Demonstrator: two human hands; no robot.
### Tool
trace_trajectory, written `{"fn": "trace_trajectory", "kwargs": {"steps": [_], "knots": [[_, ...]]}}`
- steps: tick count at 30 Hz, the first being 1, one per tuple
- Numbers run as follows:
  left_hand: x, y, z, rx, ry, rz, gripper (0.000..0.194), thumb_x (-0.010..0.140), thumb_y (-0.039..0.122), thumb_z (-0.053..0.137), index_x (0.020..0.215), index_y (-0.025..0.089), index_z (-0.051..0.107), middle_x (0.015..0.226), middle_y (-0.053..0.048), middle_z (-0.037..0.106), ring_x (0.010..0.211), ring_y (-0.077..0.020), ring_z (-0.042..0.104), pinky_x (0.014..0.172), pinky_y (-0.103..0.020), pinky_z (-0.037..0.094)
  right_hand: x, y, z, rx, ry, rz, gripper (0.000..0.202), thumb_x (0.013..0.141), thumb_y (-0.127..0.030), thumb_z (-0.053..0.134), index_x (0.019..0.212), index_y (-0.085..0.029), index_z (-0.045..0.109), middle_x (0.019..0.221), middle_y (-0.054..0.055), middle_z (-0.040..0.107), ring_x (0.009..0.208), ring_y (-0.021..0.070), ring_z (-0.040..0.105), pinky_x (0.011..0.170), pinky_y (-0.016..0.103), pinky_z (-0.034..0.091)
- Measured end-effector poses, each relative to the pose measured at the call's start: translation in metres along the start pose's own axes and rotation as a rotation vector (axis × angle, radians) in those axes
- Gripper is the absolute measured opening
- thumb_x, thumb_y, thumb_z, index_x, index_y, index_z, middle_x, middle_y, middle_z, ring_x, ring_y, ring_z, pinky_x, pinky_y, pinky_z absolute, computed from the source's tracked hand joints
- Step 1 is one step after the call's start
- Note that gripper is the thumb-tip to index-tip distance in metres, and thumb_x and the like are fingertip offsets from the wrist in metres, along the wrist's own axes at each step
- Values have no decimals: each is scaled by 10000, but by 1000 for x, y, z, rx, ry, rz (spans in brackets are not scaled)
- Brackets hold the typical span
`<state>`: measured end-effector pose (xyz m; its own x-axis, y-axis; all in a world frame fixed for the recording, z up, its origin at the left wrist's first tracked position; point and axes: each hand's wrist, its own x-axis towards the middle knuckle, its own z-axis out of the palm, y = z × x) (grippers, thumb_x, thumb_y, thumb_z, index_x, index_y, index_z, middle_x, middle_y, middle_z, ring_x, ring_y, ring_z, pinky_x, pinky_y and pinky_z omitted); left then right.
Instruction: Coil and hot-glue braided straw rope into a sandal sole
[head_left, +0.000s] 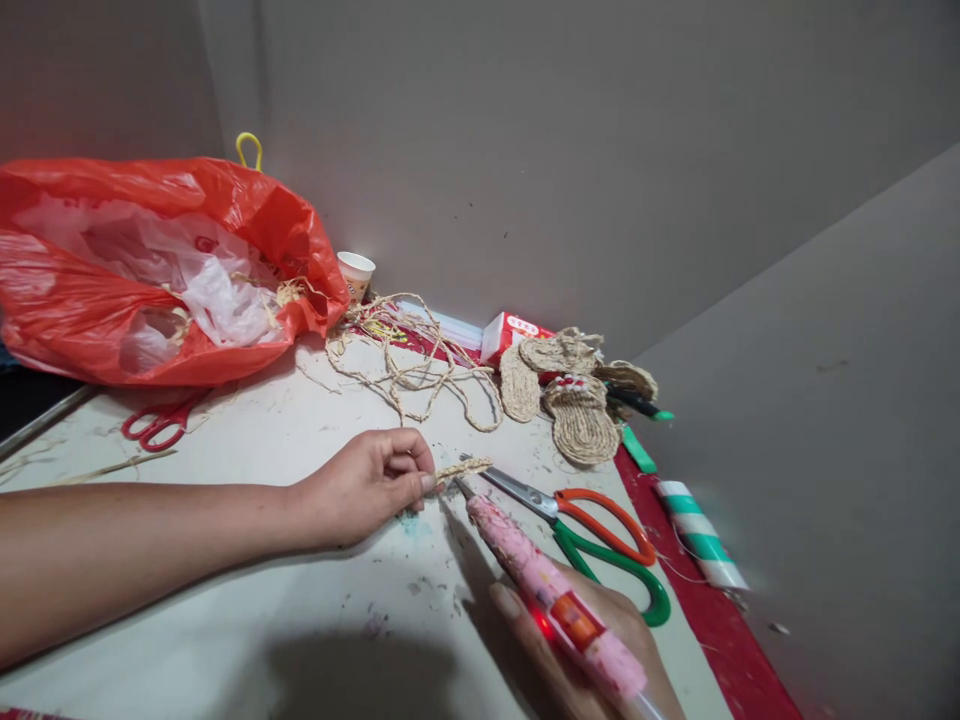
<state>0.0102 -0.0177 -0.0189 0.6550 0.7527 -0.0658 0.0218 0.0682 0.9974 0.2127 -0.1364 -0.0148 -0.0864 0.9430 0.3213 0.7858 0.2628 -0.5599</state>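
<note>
My left hand (379,485) pinches a short piece of braided straw cord (466,467) near the middle of the white board. In my right hand (592,650), at the lower right, is a pink glue gun (517,550) with a small red light glowing on its side. Its metal nozzle points up and left, close to the cord; whether they touch is hard to tell. Just beyond lie scissors (532,495) with one orange and one green handle, blades toward the cord. A long loose braided cord (427,380) lies in loops farther back.
A red plastic bag (150,345) holding white plastic and straw fills the back left, with red-handled scissors (161,425) before it. A paper cup (355,272), red box (512,335) and coiled straw pieces (581,420) stand along the back. A green-and-white roll (701,535) lies at right.
</note>
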Motion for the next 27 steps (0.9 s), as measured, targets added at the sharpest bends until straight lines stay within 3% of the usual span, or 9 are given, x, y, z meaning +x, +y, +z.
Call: {"fn": "trace_trajectory", "kwargs": {"steps": [8,16,27], "knots": [[0,3,1,-6,5,-35,69,793,208,574,770,158,532,603,33,563,563,-88,496,568,-210,365,3,-3,-1,-45,-64,-5,214,880,-368,555,749,-246,673,623,23,664,510,170,627,483,251,505],[-1,3,1,2,4,-21,72,808,207,562,773,154,527,604,29,561,556,-84,483,562,-208,355,1,-4,5,-70,4,-51,299,890,-386,540,660,-209,615,524,-7,571,424,126,549,435,216,442],[-1,2,2,-17,6,-47,58,806,192,565,775,159,528,587,38,558,558,-87,526,575,-206,373,0,-6,9,-87,-33,-78,313,892,-349,546,613,-208,536,506,-31,480,419,102,464,429,218,357]]}}
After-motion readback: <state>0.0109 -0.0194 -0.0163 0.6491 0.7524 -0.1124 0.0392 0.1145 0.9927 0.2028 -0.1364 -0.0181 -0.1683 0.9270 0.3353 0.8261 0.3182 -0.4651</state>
